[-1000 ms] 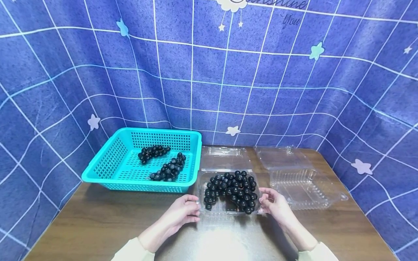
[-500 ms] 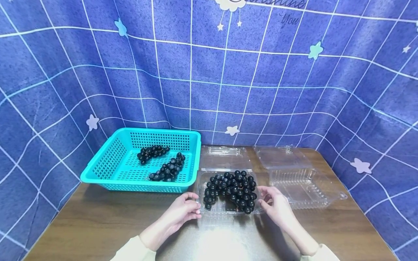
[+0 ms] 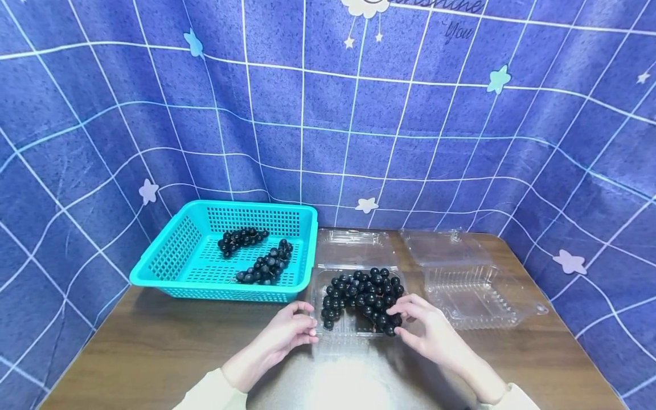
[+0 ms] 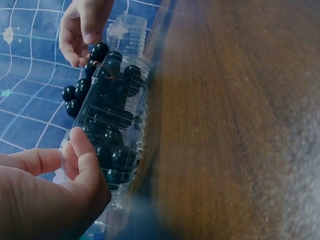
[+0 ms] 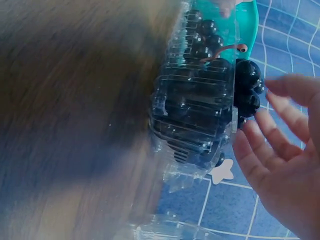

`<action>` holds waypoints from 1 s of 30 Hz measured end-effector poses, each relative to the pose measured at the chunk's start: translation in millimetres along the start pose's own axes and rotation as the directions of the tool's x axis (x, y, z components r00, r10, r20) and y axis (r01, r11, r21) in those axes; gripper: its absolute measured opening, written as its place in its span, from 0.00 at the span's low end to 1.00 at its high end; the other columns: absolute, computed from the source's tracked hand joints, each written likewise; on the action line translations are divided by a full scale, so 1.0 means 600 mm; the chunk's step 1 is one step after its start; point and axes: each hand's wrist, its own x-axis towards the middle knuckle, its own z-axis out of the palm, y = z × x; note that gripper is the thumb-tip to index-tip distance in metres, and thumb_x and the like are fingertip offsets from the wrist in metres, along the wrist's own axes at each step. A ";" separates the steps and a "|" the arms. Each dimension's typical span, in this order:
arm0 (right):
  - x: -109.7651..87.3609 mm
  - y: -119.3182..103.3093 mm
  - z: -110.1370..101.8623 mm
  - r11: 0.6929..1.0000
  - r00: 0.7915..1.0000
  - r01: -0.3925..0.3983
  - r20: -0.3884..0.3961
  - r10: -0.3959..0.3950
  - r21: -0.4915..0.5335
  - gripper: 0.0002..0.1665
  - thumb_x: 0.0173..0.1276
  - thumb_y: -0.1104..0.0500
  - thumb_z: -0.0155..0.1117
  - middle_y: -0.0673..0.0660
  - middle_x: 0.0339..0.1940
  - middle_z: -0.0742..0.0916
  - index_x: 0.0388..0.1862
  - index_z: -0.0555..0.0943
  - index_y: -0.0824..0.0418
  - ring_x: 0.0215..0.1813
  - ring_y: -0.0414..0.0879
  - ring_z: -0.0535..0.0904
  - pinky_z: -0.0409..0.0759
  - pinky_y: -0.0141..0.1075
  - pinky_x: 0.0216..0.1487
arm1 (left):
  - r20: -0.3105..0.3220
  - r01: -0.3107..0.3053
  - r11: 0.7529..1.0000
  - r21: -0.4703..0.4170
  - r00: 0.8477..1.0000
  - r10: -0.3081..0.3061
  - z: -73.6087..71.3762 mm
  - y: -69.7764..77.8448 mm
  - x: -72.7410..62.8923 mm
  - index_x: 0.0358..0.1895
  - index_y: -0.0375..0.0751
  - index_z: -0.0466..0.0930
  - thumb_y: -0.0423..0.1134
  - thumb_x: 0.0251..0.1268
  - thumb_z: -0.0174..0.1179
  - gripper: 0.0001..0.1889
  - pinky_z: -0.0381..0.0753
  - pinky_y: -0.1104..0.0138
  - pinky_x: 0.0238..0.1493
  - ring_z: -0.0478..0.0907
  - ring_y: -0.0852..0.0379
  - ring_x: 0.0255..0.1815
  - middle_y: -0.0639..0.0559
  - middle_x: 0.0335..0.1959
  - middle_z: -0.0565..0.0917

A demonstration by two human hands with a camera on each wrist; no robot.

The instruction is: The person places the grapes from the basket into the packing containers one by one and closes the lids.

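Observation:
Dark grapes [image 3: 361,293] fill a clear plastic clamshell container [image 3: 344,329] at the table's front middle, its lid [image 3: 353,250] folded back flat behind it. My left hand [image 3: 287,331] pinches the container's left rim between thumb and fingers, as the left wrist view also shows. On the right side, my right hand [image 3: 430,330] reaches over the rim, thumb and fingertips spread at the grapes' right edge. In the right wrist view its fingers [image 5: 270,135] are loosely bent beside grapes [image 5: 247,75] that stand above the rim. A stem pokes out there.
To the left stands a turquoise mesh basket [image 3: 154,273] holding two bunches of dark grapes [image 3: 266,265]. A second clear clamshell [image 3: 474,293] lies open on the right of the wooden table [image 3: 154,341]. A blue patterned curtain [image 3: 328,114] hangs behind.
My right hand has let go of the container's right rim and moved left over it to the grapes. My left hand stays at the left rim.

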 end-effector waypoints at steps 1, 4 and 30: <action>-0.001 0.000 0.001 1.000 1.000 0.017 0.015 -0.017 -0.008 0.26 0.43 0.70 0.72 0.54 0.45 0.81 0.45 0.81 0.56 0.39 0.43 0.79 0.81 0.35 0.39 | 0.001 0.001 1.000 0.000 1.000 -0.001 0.000 0.000 0.001 0.58 0.26 0.55 0.25 0.57 0.53 0.26 0.82 0.64 0.37 0.74 0.58 0.28 0.50 0.26 0.74; -0.004 0.003 0.004 0.998 0.998 0.043 0.038 -0.041 -0.039 0.26 0.43 0.67 0.73 0.55 0.46 0.81 0.44 0.81 0.53 0.42 0.43 0.78 0.81 0.35 0.41 | 0.000 0.005 1.000 0.002 1.000 -0.005 0.000 0.000 0.002 0.57 0.27 0.55 0.25 0.56 0.53 0.25 0.82 0.65 0.36 0.73 0.58 0.28 0.50 0.26 0.74; 0.013 -0.004 0.046 0.994 0.999 -0.039 -0.007 0.039 -0.103 0.23 0.42 0.61 0.77 0.46 0.38 0.78 0.38 0.77 0.56 0.34 0.38 0.74 0.77 0.29 0.34 | 0.055 0.002 0.999 0.054 0.998 -0.005 -0.005 0.003 0.002 0.53 0.28 0.60 0.26 0.54 0.55 0.22 0.72 0.73 0.24 0.70 0.63 0.18 0.52 0.19 0.75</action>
